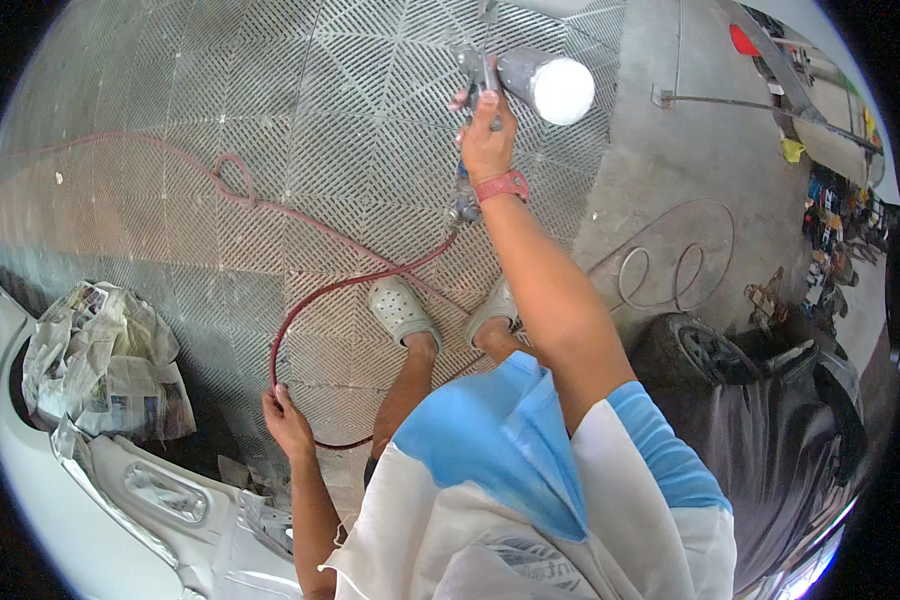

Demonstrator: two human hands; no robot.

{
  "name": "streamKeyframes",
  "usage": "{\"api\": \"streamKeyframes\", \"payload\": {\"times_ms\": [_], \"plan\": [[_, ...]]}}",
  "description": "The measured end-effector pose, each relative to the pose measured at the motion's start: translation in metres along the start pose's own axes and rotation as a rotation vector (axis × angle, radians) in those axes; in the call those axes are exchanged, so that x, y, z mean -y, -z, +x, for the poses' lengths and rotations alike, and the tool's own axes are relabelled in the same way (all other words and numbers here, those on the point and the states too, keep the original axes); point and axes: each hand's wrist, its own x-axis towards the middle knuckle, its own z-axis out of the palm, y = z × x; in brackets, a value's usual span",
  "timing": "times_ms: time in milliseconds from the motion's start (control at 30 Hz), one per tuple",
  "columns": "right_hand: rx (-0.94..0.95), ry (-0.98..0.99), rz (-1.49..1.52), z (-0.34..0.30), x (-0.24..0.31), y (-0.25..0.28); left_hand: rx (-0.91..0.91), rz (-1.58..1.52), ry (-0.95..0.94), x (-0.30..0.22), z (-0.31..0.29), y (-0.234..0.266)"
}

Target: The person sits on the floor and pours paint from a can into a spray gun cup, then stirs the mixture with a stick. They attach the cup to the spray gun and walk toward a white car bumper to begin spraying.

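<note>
Overhead, one spray gun (485,75) is raised out in front of the person, its single cup (545,85) with a white lid tilted toward the right, and the right hand (487,135) is clenched around the gun's grip, a red band on the wrist just below it. One red air hose (315,300) hangs from the bottom of the gun, curves down to the left past the feet, and passes through the left hand (287,420), which is closed around it low beside the person's left leg; farther out the same hose lies on the floor in a loose knot-like loop at the upper left. Two pale perforated clogs (400,310) stand side by side on the floor (300,120), which is made of grey grid tiles with diagonal slats; to the right the tiles end at bare grey concrete, where a thin wire or cord lies in several curls. One white car body panel (160,500) with a door handle recess fills the lower left corner, and one bundle of crumpled newspaper (105,365) is stuffed against it. One tyre (695,350) shows at the lower right beside a dark covered shape. Assorted small items clutter the far right edge, too small to tell apart.
</note>
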Motion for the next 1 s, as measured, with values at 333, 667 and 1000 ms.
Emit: {"api": "streamKeyframes", "payload": {"times_ms": [333,667,1000], "plan": [[-0.354,-0.295,-0.082,-0.055,0.086,0.083,0.034,0.187,-0.373,-0.122,0.024,-0.07],[-0.007,-0.251,-0.137,-0.057,0.141,0.132,0.035,-0.264,-0.97,-0.483,0.12,-0.234],[0.147,-0.023,-0.089,-0.013,0.096,0.141,0.482,-0.533,-0.983,-0.578,0.188,-0.319]]}}
